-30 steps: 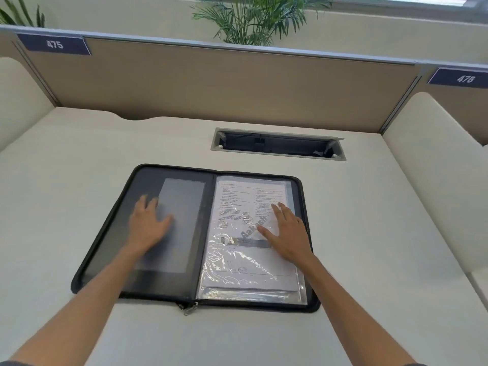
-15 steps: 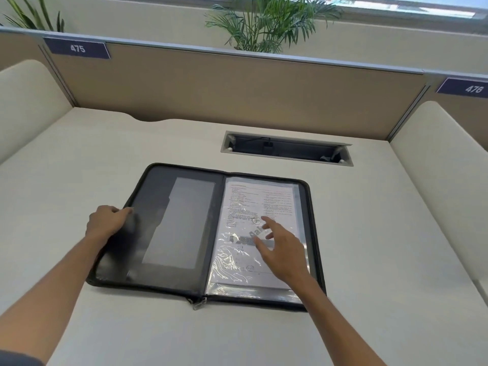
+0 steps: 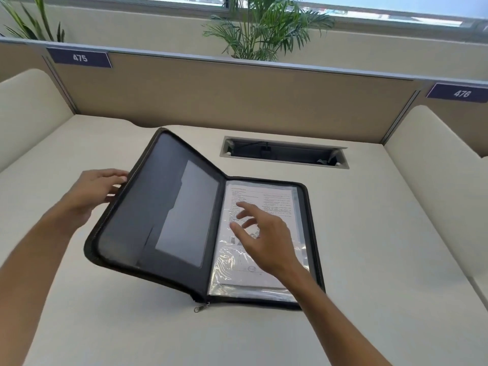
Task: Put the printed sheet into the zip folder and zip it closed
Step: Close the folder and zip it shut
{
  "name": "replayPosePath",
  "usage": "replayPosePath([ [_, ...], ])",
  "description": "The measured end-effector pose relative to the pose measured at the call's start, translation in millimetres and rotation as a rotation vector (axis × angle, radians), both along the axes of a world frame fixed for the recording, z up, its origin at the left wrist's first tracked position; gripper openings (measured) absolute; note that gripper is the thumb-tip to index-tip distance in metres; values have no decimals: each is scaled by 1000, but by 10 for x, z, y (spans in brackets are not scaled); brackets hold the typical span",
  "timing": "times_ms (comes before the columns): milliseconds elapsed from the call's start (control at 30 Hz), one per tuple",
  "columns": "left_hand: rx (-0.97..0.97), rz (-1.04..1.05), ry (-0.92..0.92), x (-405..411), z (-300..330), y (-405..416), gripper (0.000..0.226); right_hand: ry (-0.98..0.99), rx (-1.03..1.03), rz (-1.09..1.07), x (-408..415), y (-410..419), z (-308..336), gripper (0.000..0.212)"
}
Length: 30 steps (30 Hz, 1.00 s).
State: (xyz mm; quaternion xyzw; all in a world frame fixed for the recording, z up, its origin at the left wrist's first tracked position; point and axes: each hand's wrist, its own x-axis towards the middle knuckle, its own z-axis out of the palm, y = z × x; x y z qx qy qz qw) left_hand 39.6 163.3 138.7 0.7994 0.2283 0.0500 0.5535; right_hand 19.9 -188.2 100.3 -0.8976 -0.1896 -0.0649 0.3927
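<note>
Lifting off the surface (image 3: 369, 233), the zip folder (image 3: 158, 220) cover was held by the left hand (image 3: 89, 191); the right hand (image 3: 266, 239) was spread loose over the printed sheet (image 3: 261, 196). Signs (image 3: 80, 58) read 475 and 476.

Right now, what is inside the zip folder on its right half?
The zip folder holds the printed sheet under crinkled clear plastic on its right half. The right hand above covers the sheet's middle. Anything beneath the sheet cannot be seen.

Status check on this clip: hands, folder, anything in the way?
Left hand grips raised cover edge of zip folder. Right hand open over printed sheet, in the closing path. Zipper pull untouched.
</note>
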Motion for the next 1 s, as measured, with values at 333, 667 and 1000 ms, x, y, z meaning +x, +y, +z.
replayPosePath([
  [333, -391, -213, -161, -255, 234, -1225, 40, 158, 253, 197, -319, 263, 554, 58],
  [667, -310, -343, -168, -445, -372, -2019, 20, 172, 331, -14, -492, -249, 544, 63],
  [1000, 45, -353, -73, -622, -1017, -2025, 11, 190, 133, -385, -536, -1077, -79, 48],
])
